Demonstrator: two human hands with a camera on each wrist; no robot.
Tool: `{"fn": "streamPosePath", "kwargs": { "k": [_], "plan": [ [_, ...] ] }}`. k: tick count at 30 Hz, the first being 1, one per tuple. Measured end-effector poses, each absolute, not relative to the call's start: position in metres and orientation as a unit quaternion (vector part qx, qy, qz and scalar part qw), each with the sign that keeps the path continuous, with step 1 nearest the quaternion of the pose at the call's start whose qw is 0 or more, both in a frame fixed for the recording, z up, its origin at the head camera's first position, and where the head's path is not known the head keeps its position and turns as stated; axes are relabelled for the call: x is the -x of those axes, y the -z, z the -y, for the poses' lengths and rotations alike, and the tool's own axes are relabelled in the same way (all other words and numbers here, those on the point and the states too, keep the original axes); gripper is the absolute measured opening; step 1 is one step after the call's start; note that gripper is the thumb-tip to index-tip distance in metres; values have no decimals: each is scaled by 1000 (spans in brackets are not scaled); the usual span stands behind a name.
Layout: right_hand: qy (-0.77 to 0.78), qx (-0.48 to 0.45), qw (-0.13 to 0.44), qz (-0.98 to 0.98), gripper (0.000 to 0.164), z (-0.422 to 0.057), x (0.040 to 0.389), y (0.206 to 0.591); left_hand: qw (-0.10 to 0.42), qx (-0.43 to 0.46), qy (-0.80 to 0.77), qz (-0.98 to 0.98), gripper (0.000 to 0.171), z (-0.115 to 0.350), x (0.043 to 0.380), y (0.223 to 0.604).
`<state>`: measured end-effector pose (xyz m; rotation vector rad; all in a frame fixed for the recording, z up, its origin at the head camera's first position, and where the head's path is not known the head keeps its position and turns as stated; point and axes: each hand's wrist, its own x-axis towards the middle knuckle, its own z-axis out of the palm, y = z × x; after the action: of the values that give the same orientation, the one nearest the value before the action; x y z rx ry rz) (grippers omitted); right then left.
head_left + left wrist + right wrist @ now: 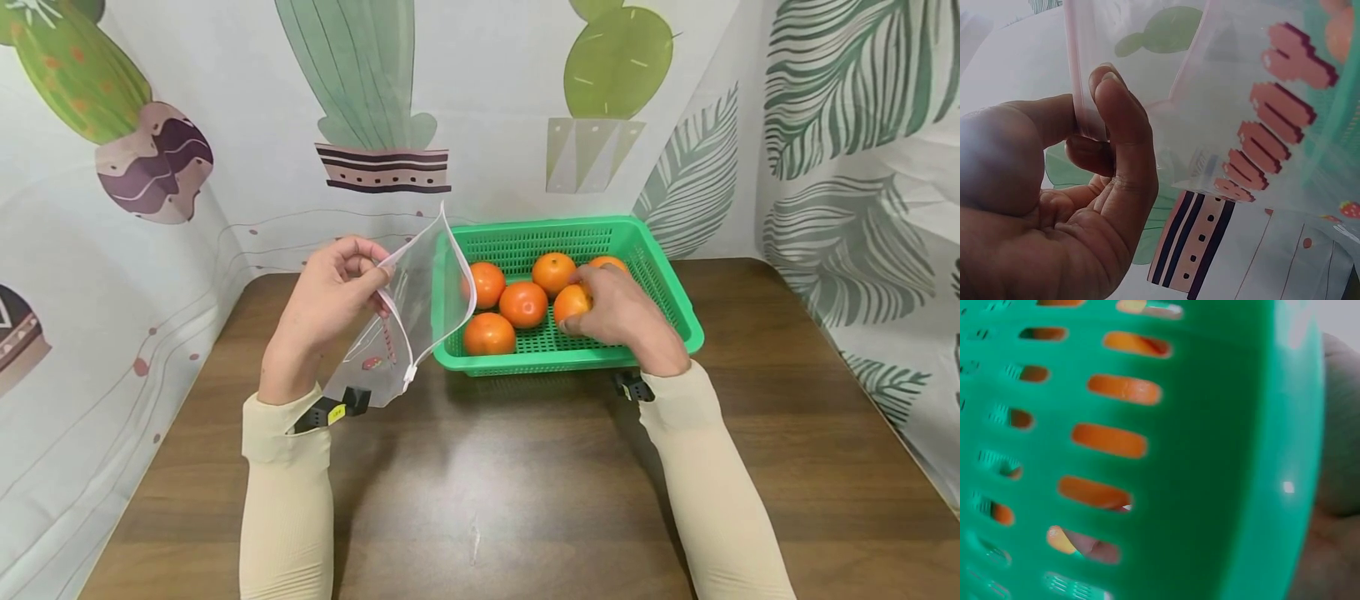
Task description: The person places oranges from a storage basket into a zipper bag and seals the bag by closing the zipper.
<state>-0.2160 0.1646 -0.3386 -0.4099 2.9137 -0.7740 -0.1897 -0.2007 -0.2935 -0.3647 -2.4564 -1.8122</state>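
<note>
L hand [330, 287]: fingers grasping; I pinch the rim of the clear bag [408, 287] btwn thumb & fingers, w/ the other fingers bent in.
Bag pos.: L of the basket [540, 360], above the tabletop [480, 475]; its R edge overlaps the basket's L end in head view. Can't tell if the lower corner touches the wood.
Bag mouth: spread apart; pink edging, white slider [410, 375] at the near end.
Bag print: red "BUNNY" lettering [1272, 115], plus a small strawberry [1349, 209].
R hand [618, 308]: fingers grasping; I have thumb & fingers round one orange [572, 306] inside the basket. Can't tell if it is off the base.
Other oranges [523, 305]: qty 5, all in the basket; 3 grouped at L, 1 at rear ctr., 1 partly hidden behind my R hand.
Basket: green, slotted, upright on the tabletop near its far edge; R wrist view shows mostly its wall, w/ orange visible thru the slots.
Sleeves [288, 508]: cream, both arms; a black wrist cam [330, 412] at each cuff.
Backdrop [495, 158]: white cloth, cactus & leaf prints.
</note>
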Motion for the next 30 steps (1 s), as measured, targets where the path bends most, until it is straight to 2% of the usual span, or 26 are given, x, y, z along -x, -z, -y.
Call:
{"fn": "streamPosePath", "kwargs": {
  "k": [30],
  "plan": [
    [279, 148, -5, -949, 62, -160, 200, 319, 24, 114, 584, 803, 17, 196, 190, 294]
  ]
}}
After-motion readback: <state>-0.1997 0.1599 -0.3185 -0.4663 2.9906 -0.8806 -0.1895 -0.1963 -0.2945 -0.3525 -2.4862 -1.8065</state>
